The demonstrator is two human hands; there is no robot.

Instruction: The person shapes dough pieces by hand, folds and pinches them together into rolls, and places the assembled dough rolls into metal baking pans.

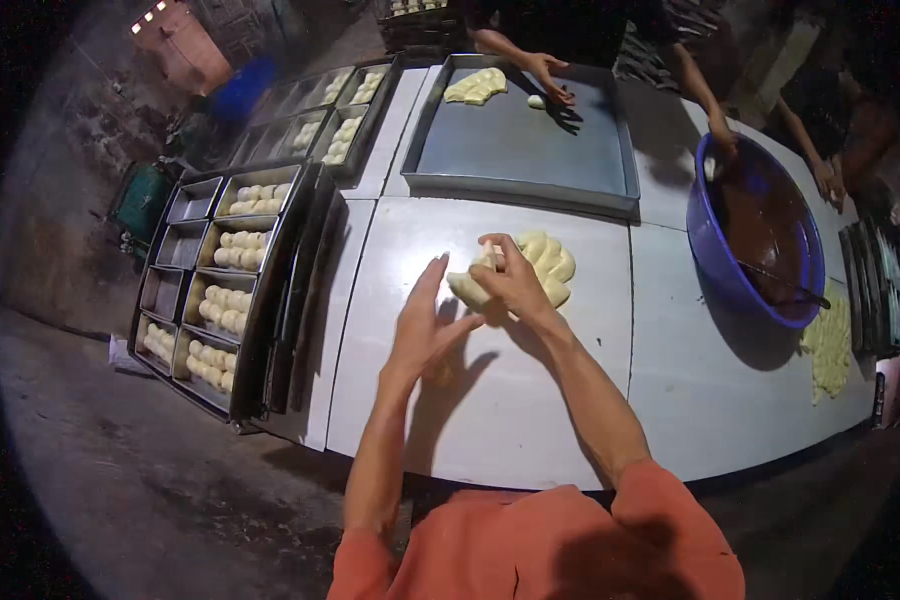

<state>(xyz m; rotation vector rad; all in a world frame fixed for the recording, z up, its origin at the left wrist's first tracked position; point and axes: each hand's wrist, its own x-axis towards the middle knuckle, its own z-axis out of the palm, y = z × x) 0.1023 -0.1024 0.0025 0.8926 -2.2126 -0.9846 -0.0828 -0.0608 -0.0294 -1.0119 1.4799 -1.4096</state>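
I've the right hand [516, 284] pinching pale-yellow, lobed soft dough [550, 262]! Just left, the left hand [422, 335] gapes wide.

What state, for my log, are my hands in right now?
Left hand: open, holding nothing.
Right hand: partly curled at the pale dough; grip cannot be told.

Dough [552, 262] is pale yellow; tabletop [510, 430] white; tub [706, 250] purple.
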